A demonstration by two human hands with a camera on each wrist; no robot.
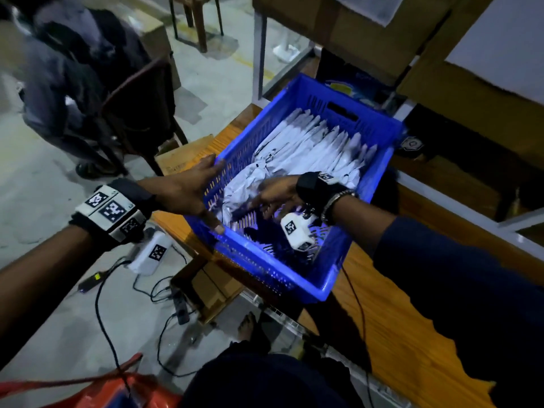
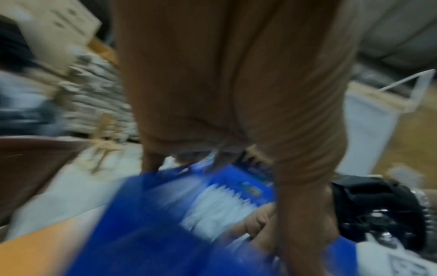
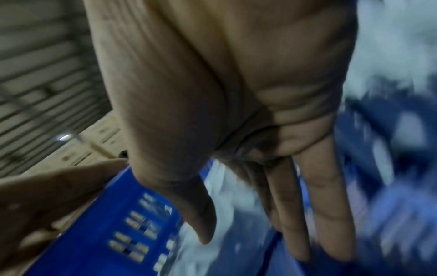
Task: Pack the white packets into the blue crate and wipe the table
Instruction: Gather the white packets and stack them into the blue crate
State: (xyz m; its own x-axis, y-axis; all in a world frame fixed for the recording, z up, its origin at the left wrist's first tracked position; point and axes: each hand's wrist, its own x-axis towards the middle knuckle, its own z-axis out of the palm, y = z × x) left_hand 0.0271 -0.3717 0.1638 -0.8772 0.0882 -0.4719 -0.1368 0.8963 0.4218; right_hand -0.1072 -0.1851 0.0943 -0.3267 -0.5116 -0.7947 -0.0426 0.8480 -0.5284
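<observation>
The blue crate stands on the wooden table, at its left end. White packets stand in tight rows across its far half, and a few loose packets lie crumpled near the left wall. My left hand lies flat against the outside of the crate's left wall, thumb on the near corner of the rim. Inside the crate my right hand hovers over the loose packets, holding nothing. In the right wrist view its fingers are straight above the packets. The left wrist view is blurred.
A person sits on a dark chair at the back left. Cardboard boxes are stacked behind the crate on the right. Cables and a cardboard box lie on the floor under the table's edge. An orange-red bag sits at bottom left.
</observation>
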